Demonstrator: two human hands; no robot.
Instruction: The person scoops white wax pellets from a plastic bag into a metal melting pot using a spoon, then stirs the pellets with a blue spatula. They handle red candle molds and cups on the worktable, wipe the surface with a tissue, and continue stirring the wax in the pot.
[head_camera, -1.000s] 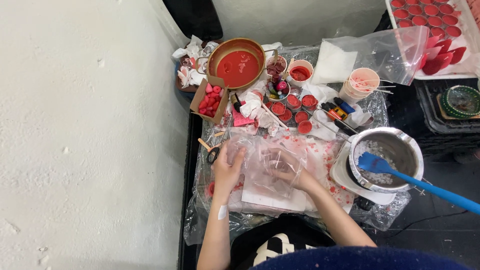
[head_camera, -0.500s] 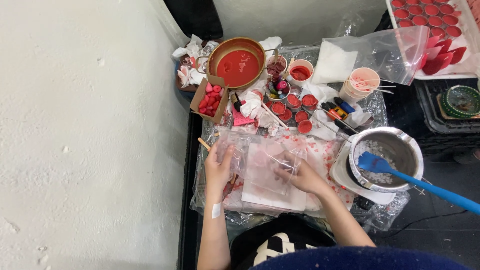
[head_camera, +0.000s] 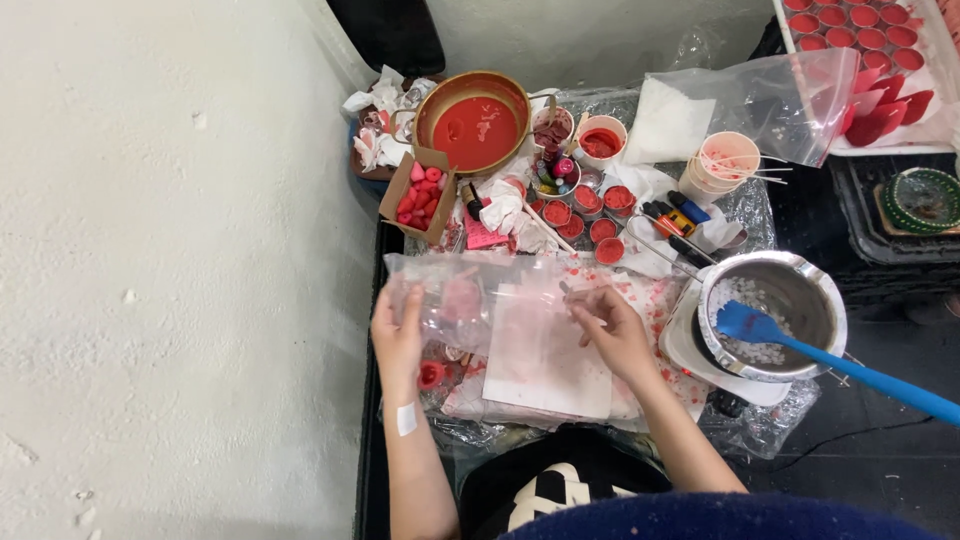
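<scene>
Stretching a clear plastic bag (head_camera: 480, 300) across the middle of the frame, the person has a hand at each end of it. The left hand (head_camera: 398, 335), with a white plaster on the wrist below it, curls its fingers over the bag's left edge and grips it; the right hand (head_camera: 612, 325) pinches the film at the bag's right side between thumb and fingertips. The bag hangs just above a white sheet (head_camera: 545, 365) lying on the cluttered work surface, and something pale pink shows faintly through it near the left hand, though I cannot tell what. To my eye the bag is thin, limp and very light, likely to crumple or slide under the fingers, so its edges or corners look like the soundest places to hold; a grip in the middle would only bunch it. Right of the hands sits a metal pot (head_camera: 775, 315) of white flakes with a blue spatula (head_camera: 830, 355) resting in it, its handle running toward the lower right. Toward the top of the frame stand a round pan of red liquid (head_camera: 472, 120), a small cardboard box of pink pieces (head_camera: 420, 195) and a cluster of small red-filled cups (head_camera: 590, 210).
</scene>
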